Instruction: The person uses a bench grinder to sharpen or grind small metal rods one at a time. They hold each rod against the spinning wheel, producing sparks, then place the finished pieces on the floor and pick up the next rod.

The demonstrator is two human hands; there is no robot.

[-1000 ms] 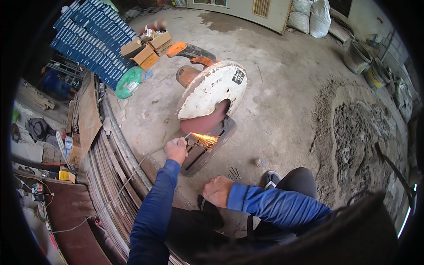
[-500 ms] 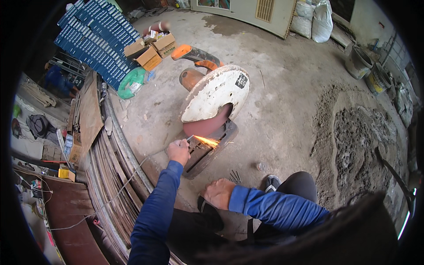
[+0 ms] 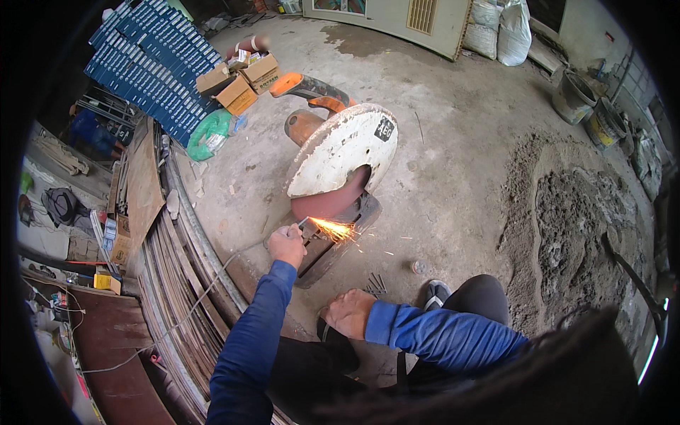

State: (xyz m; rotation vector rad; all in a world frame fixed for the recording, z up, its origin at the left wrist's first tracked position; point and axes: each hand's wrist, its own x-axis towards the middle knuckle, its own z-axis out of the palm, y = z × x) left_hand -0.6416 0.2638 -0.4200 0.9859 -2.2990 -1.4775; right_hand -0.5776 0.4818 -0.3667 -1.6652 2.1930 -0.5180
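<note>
While the metal rod (image 3: 304, 221) seems stiff, my left hand (image 3: 287, 245) pinches behind its one-o'clock tip; my right hand's (image 3: 348, 312) grip I can't tell.

Rough workshop or building site: concrete floor (image 3: 460, 163), power saw (image 3: 341, 152), long pipes (image 3: 205, 237), stacked blue boxes (image 3: 152, 71), buckets (image 3: 571, 105), grey sandy heap (image 3: 577, 219).

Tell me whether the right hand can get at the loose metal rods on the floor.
Probably yes: the right hand is close to the metal rods, which lie just beyond it on the floor, and nothing visible stands between.
</note>
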